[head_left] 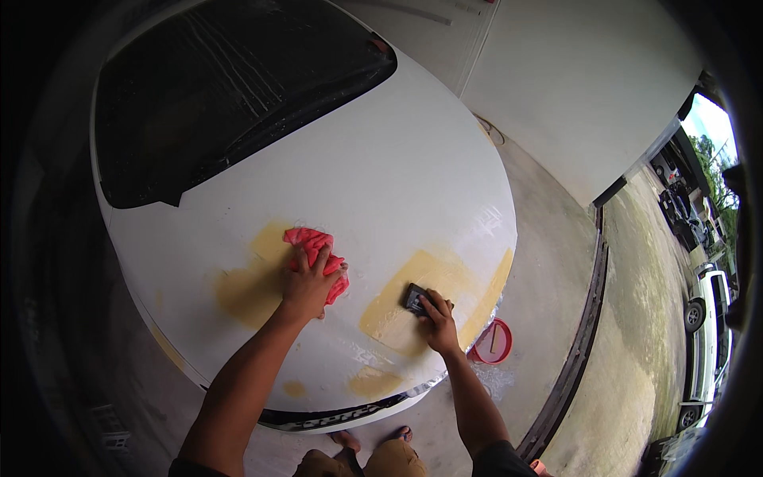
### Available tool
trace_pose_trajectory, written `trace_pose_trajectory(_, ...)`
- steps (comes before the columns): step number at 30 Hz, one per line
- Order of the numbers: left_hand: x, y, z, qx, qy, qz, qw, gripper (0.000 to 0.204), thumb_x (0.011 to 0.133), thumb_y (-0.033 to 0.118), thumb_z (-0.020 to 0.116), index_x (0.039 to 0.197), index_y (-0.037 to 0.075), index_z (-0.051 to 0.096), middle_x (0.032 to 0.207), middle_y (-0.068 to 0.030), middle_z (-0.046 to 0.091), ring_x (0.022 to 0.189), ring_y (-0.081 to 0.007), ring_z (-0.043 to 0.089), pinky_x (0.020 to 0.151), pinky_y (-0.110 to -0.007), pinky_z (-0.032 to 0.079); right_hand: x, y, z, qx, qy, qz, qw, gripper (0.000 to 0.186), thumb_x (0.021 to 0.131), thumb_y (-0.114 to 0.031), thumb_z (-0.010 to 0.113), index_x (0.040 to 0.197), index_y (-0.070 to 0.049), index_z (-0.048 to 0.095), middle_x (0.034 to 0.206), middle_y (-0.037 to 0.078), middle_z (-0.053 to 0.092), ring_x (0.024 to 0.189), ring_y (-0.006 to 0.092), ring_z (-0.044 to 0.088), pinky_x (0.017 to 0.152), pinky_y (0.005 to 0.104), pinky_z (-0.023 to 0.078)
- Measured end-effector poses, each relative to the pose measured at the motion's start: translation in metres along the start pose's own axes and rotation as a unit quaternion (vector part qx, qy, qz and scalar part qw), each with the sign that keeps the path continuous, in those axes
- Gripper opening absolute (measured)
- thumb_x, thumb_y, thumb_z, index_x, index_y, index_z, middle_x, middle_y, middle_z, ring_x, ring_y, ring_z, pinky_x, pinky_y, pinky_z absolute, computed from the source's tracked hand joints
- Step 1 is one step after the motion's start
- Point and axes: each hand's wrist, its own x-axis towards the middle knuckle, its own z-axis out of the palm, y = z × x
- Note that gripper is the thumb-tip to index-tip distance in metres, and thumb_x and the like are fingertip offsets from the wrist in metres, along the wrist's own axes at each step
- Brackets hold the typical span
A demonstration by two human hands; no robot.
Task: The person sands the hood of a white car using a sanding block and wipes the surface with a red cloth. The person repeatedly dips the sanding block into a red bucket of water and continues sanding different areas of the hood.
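Note:
Before me is the white hood (381,183) of a car, marked with several yellowish filler patches (246,298). My left hand (308,290) presses a crumpled red cloth (314,240) onto the hood, beside the left patches. Over the large right patch (389,306), my right hand (439,319) grips a small black sanding block (414,299) laid against the surface. The block's underside is hidden, so any abrasive sheet on it cannot be seen. Wet-looking smears lie around the right patch.
A red bucket (493,342) with a stick-like thing inside stands on the floor by the car's front right. The dark windshield (238,87) is at the far left. A white wall (580,87) rises beyond the car. A floor rail (568,374) and a parked white vehicle (703,342) are rightward.

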Motion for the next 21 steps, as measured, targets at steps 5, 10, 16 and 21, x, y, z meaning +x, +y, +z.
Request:
trace_pose_trajectory(5, -0.009, -0.003, 0.016, -0.039, 0.06, -0.013, 0.997, 0.107, 0.053, 0.035, 0.1, 0.149, 0.036, 0.052, 0.164, -0.0076, 0.029, 0.141, -0.0488, 0.036, 0.102, -0.061, 0.052, -0.021, -0.017, 0.017, -0.025, -0.002, 0.027, 0.999, 0.057, 0.084, 0.003, 0.064, 0.138, -0.015, 0.067, 0.152, 0.017, 0.051, 0.141, 0.0383, 0.047, 0.119, 0.0567, 0.031)
trace_pose_trajectory(10, -0.061, 0.006, 0.053, -0.153, 0.196, -0.077, 0.966, 0.076, 0.062, 0.029, 0.096, 0.133, 0.03, 0.068, 0.156, -0.0068, 0.041, 0.131, -0.0438, 0.046, 0.112, -0.051, 0.045, 0.001, 0.017, -0.004, -0.005, -0.018, -0.056, 0.998, 0.056, 0.086, -0.002, 0.065, 0.14, -0.016, 0.066, 0.152, 0.017, 0.051, 0.135, 0.0376, 0.052, 0.113, 0.0576, 0.038)
trace_pose_trajectory(16, -0.112, 0.024, 0.073, -0.161, 0.18, -0.153, 0.958, 0.084, 0.061, 0.044, 0.095, 0.138, 0.032, 0.064, 0.16, -0.0086, 0.034, 0.142, -0.0498, 0.035, 0.106, -0.083, 0.034, -0.011, 0.005, 0.003, -0.082, -0.008, -0.071, 0.994, 0.05, 0.089, -0.005, 0.065, 0.137, -0.018, 0.068, 0.15, 0.017, 0.054, 0.138, 0.0367, 0.052, 0.114, 0.0591, 0.037)
trace_pose_trajectory(21, -0.117, 0.038, 0.061, -0.116, 0.103, -0.201, 0.967, 0.113, 0.051, 0.055, 0.096, 0.152, 0.039, 0.049, 0.166, -0.0077, 0.026, 0.151, -0.0529, 0.019, 0.098, -0.087, 0.039, -0.013, 0.021, -0.004, -0.067, -0.09, -0.195, 0.974, 0.051, 0.081, 0.003, 0.069, 0.128, -0.017, 0.072, 0.147, 0.017, 0.057, 0.134, 0.0372, 0.057, 0.114, 0.0608, 0.034)
